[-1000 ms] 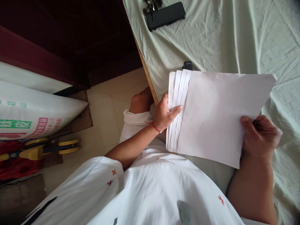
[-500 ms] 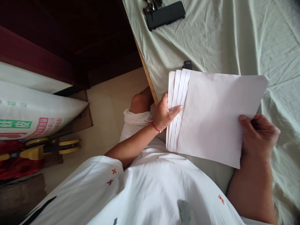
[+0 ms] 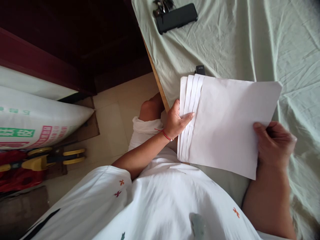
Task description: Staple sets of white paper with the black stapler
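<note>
Several sheets of white paper (image 3: 227, 123) are spread between my two hands above the bed-like surface's edge, their left edges fanned out in steps. My left hand (image 3: 177, 120) is closed on the stepped left edges, thumb on top and the other fingers mostly hidden beneath. At the far side, my right hand (image 3: 276, 141) pinches the right edge with its thumb on top and fingers curled under. A small black object (image 3: 200, 69) sticks out from behind the paper's upper left edge; the rest of it is hidden.
A pale green cloth (image 3: 225, 40) with wrinkles covers the surface. On it lie a black phone-like object (image 3: 177, 18) and a bunch of keys (image 3: 163, 6). To the left on the tiled floor are a white printed sack (image 3: 45, 116) and a yellow wheeled thing (image 3: 37, 163).
My right hand has shifted slightly left, and the right edge of the paper has moved and bent a little with it. My left hand stays in place.
</note>
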The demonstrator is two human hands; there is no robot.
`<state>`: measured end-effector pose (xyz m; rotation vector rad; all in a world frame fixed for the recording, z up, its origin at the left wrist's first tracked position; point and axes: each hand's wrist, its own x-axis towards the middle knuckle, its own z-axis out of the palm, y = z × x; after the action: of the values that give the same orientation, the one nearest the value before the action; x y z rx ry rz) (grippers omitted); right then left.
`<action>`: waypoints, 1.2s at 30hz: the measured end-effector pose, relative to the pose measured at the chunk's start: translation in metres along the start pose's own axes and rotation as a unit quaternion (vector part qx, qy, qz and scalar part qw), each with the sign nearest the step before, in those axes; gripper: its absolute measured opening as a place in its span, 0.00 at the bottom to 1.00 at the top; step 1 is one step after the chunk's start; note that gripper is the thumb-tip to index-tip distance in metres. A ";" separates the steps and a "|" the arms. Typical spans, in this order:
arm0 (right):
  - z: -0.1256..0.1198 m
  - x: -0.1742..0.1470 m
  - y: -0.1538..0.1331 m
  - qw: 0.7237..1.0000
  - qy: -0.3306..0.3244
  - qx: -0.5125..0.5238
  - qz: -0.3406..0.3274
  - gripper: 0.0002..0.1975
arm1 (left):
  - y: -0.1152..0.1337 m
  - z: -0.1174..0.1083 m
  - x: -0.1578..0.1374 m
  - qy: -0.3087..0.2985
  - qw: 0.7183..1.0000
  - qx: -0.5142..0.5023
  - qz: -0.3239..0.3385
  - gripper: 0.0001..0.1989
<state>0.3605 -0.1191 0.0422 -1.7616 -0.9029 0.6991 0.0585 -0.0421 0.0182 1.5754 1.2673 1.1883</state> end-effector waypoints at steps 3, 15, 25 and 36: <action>0.000 0.000 0.000 1.000 -0.001 0.000 0.008 0.13 | 0.001 0.000 0.000 0.002 1.000 -0.016 -0.004 0.24; -0.002 0.000 0.002 1.000 -0.012 -0.022 0.000 0.13 | 0.016 -0.003 0.004 -0.015 0.977 -0.196 -0.082 0.21; 0.000 0.000 -0.001 0.999 -0.023 -0.032 0.010 0.13 | 0.044 -0.002 0.016 -0.077 0.947 -0.168 -0.264 0.22; 0.002 0.002 0.000 0.999 -0.005 0.001 -0.045 0.16 | 0.056 0.006 0.018 0.000 0.932 -0.226 -0.282 0.21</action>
<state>0.3600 -0.1163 0.0417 -1.7049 -0.9813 0.6495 0.0801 -0.0358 0.0732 0.7984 1.2203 1.0038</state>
